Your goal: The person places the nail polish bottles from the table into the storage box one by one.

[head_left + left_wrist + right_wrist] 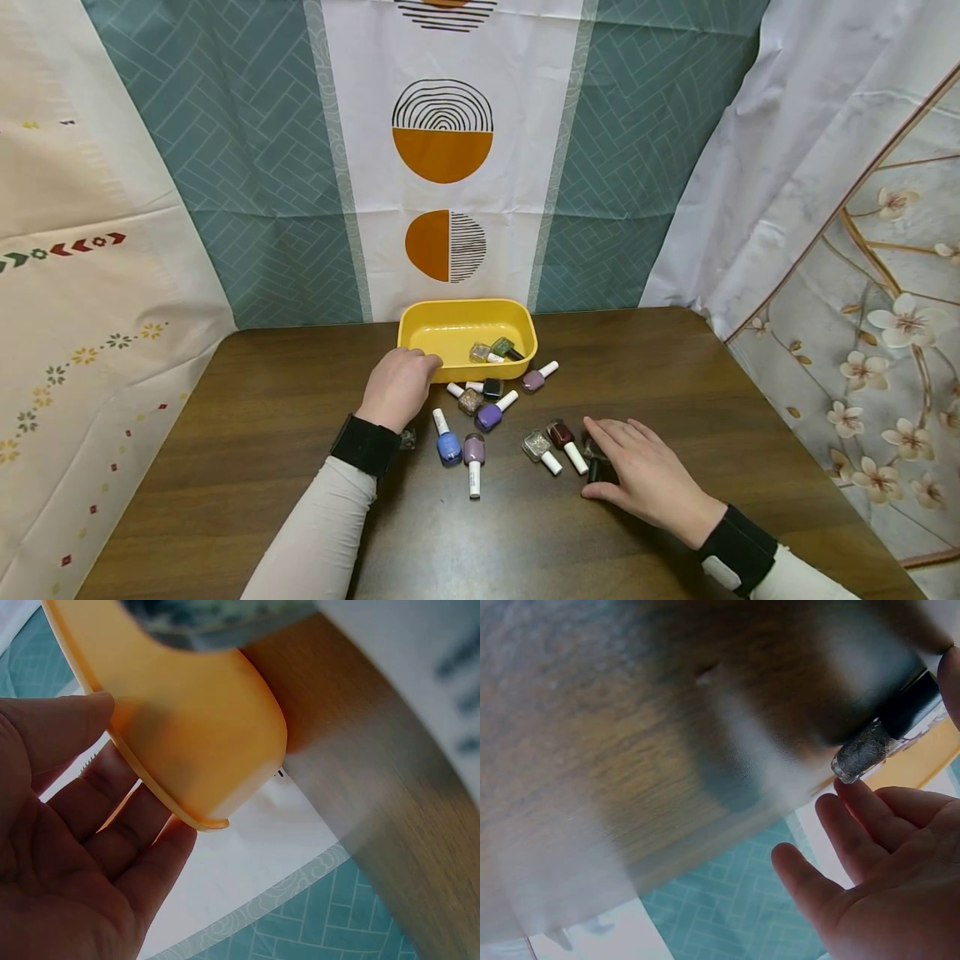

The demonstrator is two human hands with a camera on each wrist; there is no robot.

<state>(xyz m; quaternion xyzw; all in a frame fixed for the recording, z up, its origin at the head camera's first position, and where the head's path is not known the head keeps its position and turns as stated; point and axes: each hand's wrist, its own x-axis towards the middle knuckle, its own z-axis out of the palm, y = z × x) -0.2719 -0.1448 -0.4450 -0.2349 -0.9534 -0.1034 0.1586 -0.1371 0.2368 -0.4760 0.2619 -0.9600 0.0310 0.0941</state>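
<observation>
Pinching the near left rim of the yellow tray (438, 337), your left hand (397, 385) has its thumb and fingers closed on this edge. To the right of your left black wrist strap (366, 446), a dark bottle (408, 439) is partly hidden. The tray stands at the far side of the table (262, 417); inside, at right, lie a clear bottle (478, 353) and a green bottle (501, 345). Nearer to you lie a blue bottle (449, 447), a glittery bottle (470, 402), a lilac bottle (474, 452) and a purple bottle (489, 417). Farther right, a silver bottle (537, 447) and a dark red bottle (562, 435) are side by side. At right, your right hand (645, 475) has its fingers loosely extended around a black-capped bottle (891, 722); I cannot tell if they touch it.
</observation>
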